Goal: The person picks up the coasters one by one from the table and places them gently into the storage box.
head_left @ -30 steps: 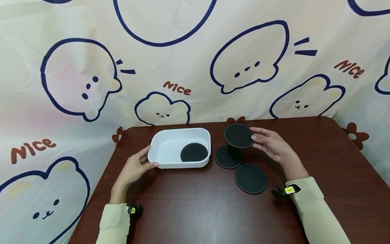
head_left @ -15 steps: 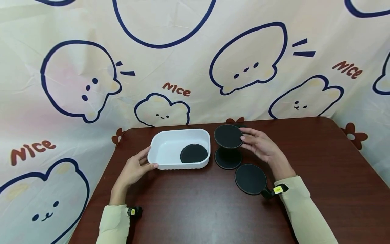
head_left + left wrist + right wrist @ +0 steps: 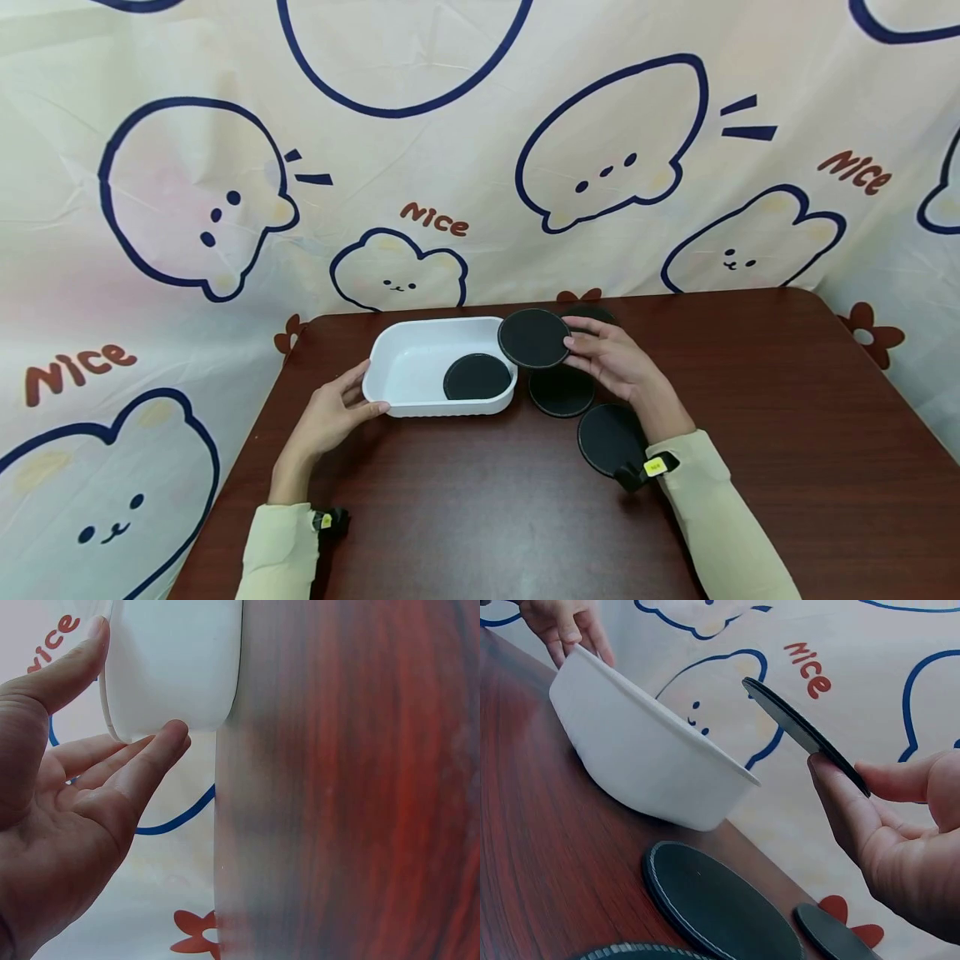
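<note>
My right hand [image 3: 611, 362] pinches a round black coaster [image 3: 533, 338] by its right edge, thumb on top and fingers below. The coaster is raised and overlaps the right end of a white plastic tray [image 3: 408, 362] in the head view. Seen from the right wrist, the held coaster [image 3: 802, 727] is tilted and thin, with a paler underside. My left hand [image 3: 330, 421] grips the tray's left end, its thumb at the front corner and its fingers round the side. Inside the tray, toward the right, lies another black coaster [image 3: 477, 377].
Right of the tray, three more coasters lie on the brown wooden table [image 3: 465, 500]: a middle coaster [image 3: 561, 393], a nearer coaster [image 3: 606, 437] partly under the right wrist's camera, and a far coaster [image 3: 592, 314] behind my hand. A cartoon-printed cloth [image 3: 495, 267] hangs behind.
My right hand has carried the coaster leftward, from above the loose coasters to the tray's right rim. The far coaster has come into sight behind it. My left hand and the tray have stayed put.
</note>
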A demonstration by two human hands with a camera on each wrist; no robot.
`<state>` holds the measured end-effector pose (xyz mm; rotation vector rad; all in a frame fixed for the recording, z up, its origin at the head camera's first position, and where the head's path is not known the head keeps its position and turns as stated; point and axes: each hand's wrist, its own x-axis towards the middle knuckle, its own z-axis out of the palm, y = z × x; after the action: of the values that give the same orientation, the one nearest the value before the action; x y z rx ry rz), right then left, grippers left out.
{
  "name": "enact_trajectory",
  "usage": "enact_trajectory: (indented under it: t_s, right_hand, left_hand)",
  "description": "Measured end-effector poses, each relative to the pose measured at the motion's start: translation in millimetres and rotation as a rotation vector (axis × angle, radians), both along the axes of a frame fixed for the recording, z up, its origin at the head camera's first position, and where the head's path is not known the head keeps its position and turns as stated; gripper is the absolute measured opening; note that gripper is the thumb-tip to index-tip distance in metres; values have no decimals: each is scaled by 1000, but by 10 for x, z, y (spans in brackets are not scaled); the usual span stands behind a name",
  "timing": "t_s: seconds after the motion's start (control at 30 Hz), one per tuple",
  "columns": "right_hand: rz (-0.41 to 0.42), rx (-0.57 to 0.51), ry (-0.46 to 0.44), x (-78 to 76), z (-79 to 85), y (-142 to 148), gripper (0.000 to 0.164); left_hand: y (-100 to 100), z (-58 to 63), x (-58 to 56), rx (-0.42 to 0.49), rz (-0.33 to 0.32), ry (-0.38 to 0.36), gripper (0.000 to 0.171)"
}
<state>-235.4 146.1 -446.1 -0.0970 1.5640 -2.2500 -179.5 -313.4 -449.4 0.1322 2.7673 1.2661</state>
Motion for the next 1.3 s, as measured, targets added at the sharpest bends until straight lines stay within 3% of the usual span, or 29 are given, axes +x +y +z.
enact_trajectory:
  t_s: [0.87,1.3]
  right_hand:
    - [38,-58,-22,-18,-15,-641,58]
    - [15,59,16,-3,-35,-795,55]
  left_hand:
    - [-3,18,6,5,0,7,93]
    - [-7,6,-2,21,-13,9,93]
